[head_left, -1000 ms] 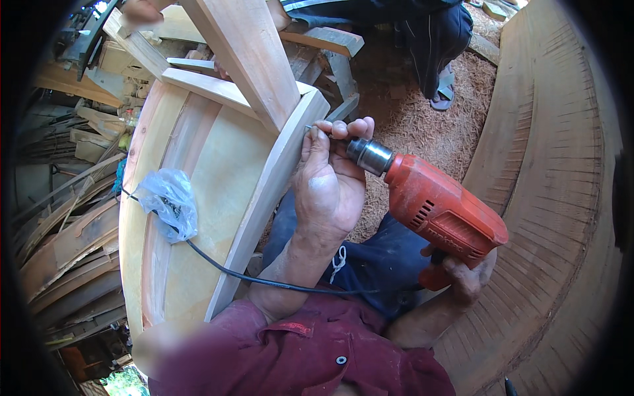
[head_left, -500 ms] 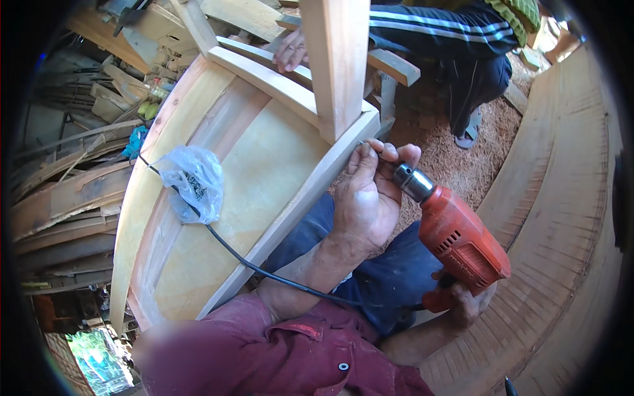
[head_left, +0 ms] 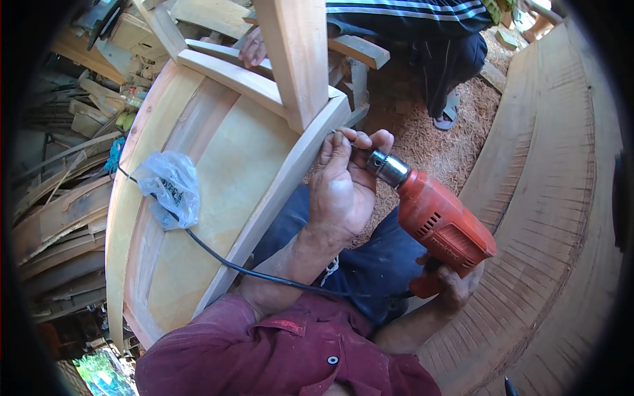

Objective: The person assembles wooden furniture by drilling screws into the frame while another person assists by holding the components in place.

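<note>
My right hand [head_left: 460, 285] is wrapped round the handle of a red power drill [head_left: 444, 221], which points up and left. The drill's metal chuck [head_left: 388, 167] sits close by the fingers of my left hand [head_left: 343, 195]. Thumb and fingertips of that hand are pinched together on a small thin metal piece [head_left: 334, 132], whose tip meets the edge of a pale wooden rail [head_left: 284, 188]. Its exact kind is too small to tell, and the fingers hide the drill's front end. The rail borders a curved wooden panel [head_left: 228, 171], beside a thick wooden post [head_left: 294, 59].
A clear plastic bag [head_left: 168, 188] of small dark metal pieces lies on the panel. The black power cord [head_left: 244, 271] crosses panel and left forearm. Another person's hand [head_left: 252, 49] rests at the far rail. Scrap wood [head_left: 59, 204] is stacked left; curved planks [head_left: 528, 231] rise right.
The whole scene has shifted left and slightly up in view. Both hands keep the same hold, and the drill stays at the rail's edge.
</note>
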